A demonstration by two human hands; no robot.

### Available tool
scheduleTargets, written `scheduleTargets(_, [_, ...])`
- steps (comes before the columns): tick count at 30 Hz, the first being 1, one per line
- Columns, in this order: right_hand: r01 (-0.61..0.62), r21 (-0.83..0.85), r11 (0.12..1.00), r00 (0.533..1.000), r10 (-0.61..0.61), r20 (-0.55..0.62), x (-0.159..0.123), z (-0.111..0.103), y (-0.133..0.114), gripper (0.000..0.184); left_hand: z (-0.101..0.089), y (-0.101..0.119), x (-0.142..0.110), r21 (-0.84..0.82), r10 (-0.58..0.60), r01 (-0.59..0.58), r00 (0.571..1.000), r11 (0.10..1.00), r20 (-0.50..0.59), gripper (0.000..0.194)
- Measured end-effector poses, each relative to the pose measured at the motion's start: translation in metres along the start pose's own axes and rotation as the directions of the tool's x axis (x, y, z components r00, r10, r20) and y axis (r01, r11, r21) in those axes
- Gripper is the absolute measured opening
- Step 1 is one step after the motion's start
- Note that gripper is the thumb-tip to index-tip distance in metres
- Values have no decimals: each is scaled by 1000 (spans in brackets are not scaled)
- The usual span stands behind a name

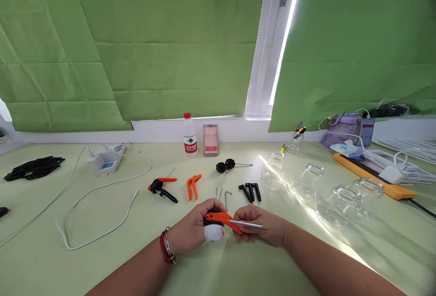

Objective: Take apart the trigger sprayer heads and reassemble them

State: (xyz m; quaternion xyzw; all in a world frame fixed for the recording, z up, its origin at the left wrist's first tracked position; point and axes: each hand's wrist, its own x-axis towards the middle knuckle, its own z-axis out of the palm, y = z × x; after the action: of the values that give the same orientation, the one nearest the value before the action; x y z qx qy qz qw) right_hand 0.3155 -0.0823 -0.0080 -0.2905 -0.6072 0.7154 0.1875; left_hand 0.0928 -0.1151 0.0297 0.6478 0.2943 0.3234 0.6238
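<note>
My left hand [195, 223], with a white wrap on the thumb, is closed around a black round part [211, 222], which shows only in part. A curved orange lever [220, 217] lies across that part, and a thin metal rod [250, 225] runs right from it, over my right fingers. My right hand [259, 223] pinches the lever's lower end. Just beyond lie loose orange levers [194, 187], small metal pins [227, 199] and several black tubes [250, 192]. To the left rests a black-and-orange assembly [163, 189].
Black round parts with a rod [230, 164] lie farther back, near a water bottle [190, 139] and a pink box [210, 140]. Clear glass jars [345, 198] stand on the right, before an orange power strip [374, 175]. A white cable [91, 191] curls across the left side.
</note>
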Motion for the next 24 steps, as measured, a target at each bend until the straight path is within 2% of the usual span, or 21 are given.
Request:
scheduleTargets(4, [-22, -5, 1000, 1000, 22, -10, 3, 2, 0, 35, 3, -4, 0, -154, 0, -8, 999, 988, -50, 39])
scheduleTargets(8, [-15, -69, 997, 999, 12, -50, 3, 5, -1, 37, 3, -6, 0, -195, -28, 4, 992, 981, -121, 31])
scheduleTargets(10, [16, -164, 986, 987, -43, -158, 4, 6, -1, 40, 1, -4, 0, -213, -34, -5, 983, 977, -182, 27])
scheduleTargets(12, [83, -370, 925, 936, -200, -289, 7, 5, 0, 37, 0, -3, 2, -246, -27, -36, 968, 969, -248, 25])
scheduleTargets(14, [125, -636, 762, 863, -400, -309, 11, 3, 1, 27, -3, -1, 4, -280, -17, -73, 952, 957, -306, 25])
scheduleTargets(16, [132, -831, 541, 840, -506, -196, 14, 1, 1, 26, -4, 0, 6, -315, -18, -100, 936, 944, -352, 26])
scheduleTargets(19, [151, -952, 265, 875, -485, 4, 17, 1, 2, 33, -5, 1, 7, -367, -33, -125, 918, 922, -396, 25])
scheduleTargets(24, [177, -982, -74, 902, -388, 191, 12, 14, -1, 25, -5, 1, 7, -432, -61, -136, 909, 891, -412, 23])
